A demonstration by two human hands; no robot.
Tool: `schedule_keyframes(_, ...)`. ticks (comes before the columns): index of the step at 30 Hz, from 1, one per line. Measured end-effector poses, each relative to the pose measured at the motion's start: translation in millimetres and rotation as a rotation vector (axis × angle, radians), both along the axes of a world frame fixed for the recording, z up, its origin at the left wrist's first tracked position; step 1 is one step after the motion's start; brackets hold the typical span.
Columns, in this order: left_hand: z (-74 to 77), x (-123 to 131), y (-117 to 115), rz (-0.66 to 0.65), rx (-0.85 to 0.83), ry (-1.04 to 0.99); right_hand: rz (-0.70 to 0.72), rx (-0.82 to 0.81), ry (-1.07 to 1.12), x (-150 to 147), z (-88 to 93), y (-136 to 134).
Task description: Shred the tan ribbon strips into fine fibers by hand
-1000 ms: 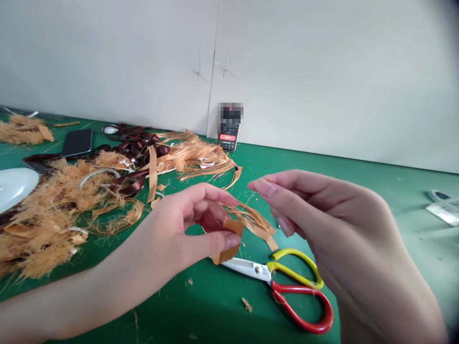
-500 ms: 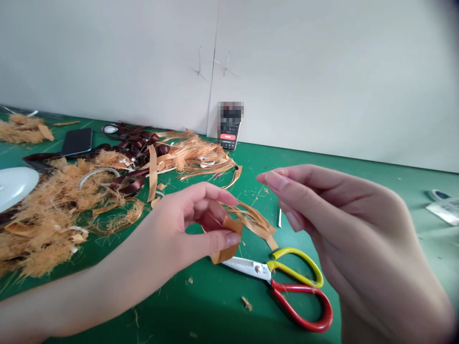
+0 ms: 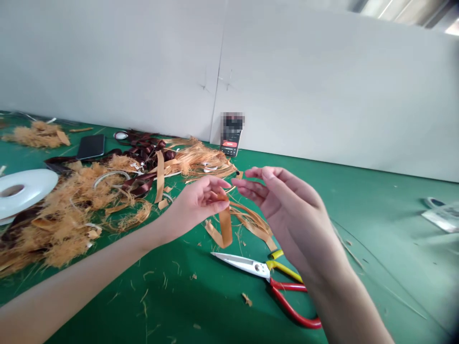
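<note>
- Left hand point(image 3: 195, 203): fingers curled and half closed, pinching a tan ribbon strip point(image 3: 225, 224) between thumb and fingertips. The strip hangs down from the pinch and bends into a V just above the mat.
- Right hand point(image 3: 283, 200): open, fingers loosely spread, holding nothing. Its fingertips are just beside the left hand, not touching it. Half a second ago they were pressed together in a pinch, well clear of the left hand.
- Frayed tan fibres point(image 3: 251, 222) fan out to the right of the strip, below the right hand. Whether they are joined to the strip cannot be told.
- Kitchen scissors point(image 3: 240, 263), closed, lie just below, with a steel blade and red and yellow handles, now partly hidden behind the right wrist.
- Green table mat point(image 3: 376, 253): scattered with fibre scraps.
- To the left: a large heap of frayed tan fibres point(image 3: 64, 210), a white tape roll point(image 3: 25, 188) and a black smartphone point(image 3: 91, 146), lying flat.
- Farther back: dark brown satin ribbon point(image 3: 147, 153) and a second pile of tan fibres point(image 3: 201, 160).
- Against the pale wall point(image 3: 322, 86): an upright phone point(image 3: 229, 145), its upper screen blurred.
- Far right: a white packet point(image 3: 441, 217).
</note>
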State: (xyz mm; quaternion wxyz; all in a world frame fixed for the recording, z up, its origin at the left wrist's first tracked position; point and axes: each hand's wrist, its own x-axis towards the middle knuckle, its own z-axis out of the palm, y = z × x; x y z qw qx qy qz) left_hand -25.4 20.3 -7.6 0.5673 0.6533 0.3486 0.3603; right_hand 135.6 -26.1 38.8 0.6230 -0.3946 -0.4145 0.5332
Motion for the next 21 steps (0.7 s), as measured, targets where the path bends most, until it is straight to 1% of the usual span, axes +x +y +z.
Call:
schedule_keyframes(4,2.1,-15,-4,-0.028,0.049,0.123,-0.001,0.018,0.142,4,-2.0,5)
schedule_keyframes(6,3.8,-24,-6,-0.033,0.053,0.153,0.012,-0.009,0.143,9,-1.4,5)
schedule_keyframes(8,5.9,-30,-9,-0.033,0.107,0.204,0.058,-0.033,0.072,15,-2.1,2)
schedule_keyframes(10,8.7,-35,-12,-0.031,0.211,0.291,0.077,-0.014,-0.125,21,-5.6,-3)
schedule_keyframes(13,13.0,-38,-18,-0.046,0.375,0.404,-0.012,0.072,-0.634,29,-15.9,-12)
schedule_keyframes(14,14.0,-38,-19,-0.062,0.415,0.426,-0.019,0.1,-0.797,31,-19.8,-15)
schedule_keyframes(15,14.5,-39,-20,-0.081,0.446,0.441,0.005,0.121,-0.93,33,-23.5,-18)
schedule_keyframes(16,14.7,-39,-21,-0.097,0.465,0.452,0.06,0.127,-1.023,35,-26.9,-20)
schedule_keyframes(19,14.1,-38,-22,-0.148,0.458,0.473,0.25,0.078,-1.207,39,-34.0,-27)
schedule_keyframes(21,13.6,-37,-22,-0.183,0.454,0.491,0.297,0.059,-1.315,38,-36.5,-32)
